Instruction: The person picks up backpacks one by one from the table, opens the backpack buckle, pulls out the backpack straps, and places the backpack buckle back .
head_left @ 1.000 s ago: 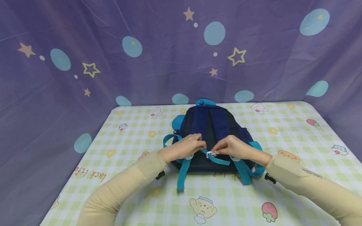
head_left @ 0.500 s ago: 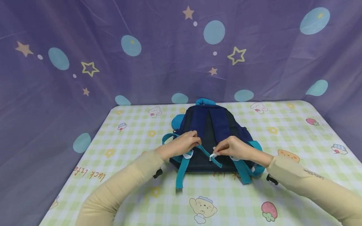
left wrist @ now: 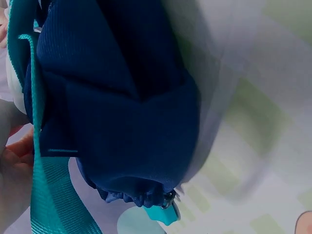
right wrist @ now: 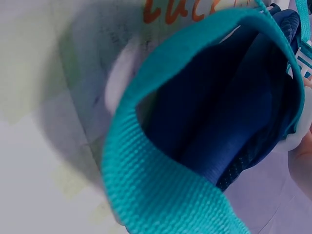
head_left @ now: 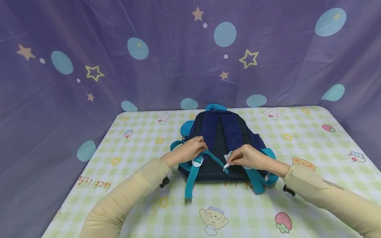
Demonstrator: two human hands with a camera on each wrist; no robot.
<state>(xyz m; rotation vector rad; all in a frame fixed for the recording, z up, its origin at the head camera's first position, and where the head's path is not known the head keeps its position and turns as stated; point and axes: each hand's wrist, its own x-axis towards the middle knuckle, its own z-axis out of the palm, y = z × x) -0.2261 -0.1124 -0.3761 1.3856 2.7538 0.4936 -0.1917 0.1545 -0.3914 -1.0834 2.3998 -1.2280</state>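
A dark navy backpack (head_left: pixel 215 132) lies with its strap side up, teal handle at the far end. My left hand (head_left: pixel 190 149) pinches a thin teal strap (head_left: pixel 215 158) that slants down across the pack's lower part. At the strap's other end, a small white buckle (head_left: pixel 226 167) is pinched between my right thumb and fingers (head_left: pixel 233 159). Only a short strap tail shows past that buckle. In the right wrist view, a wide teal webbing loop (right wrist: pixel 146 161) fills the foreground and my right hand (right wrist: pixel 302 163) shows at the edge. My left hand (left wrist: pixel 17 187) is partly behind webbing in the left wrist view.
Two teal shoulder-strap ends (head_left: pixel 192 181) hang toward the table's front, one with a white slider (head_left: pixel 197 161). A round blue part (head_left: pixel 187 128) sticks out at the pack's left. A green checked cloth (head_left: pixel 143 201) covers the table. A purple curtain (head_left: pixel 172 76) hangs behind.
My left hand has moved left and slightly away with the strap. The tail past the white buckle has shortened. My right hand has tilted the buckle downward and stayed nearly in place.
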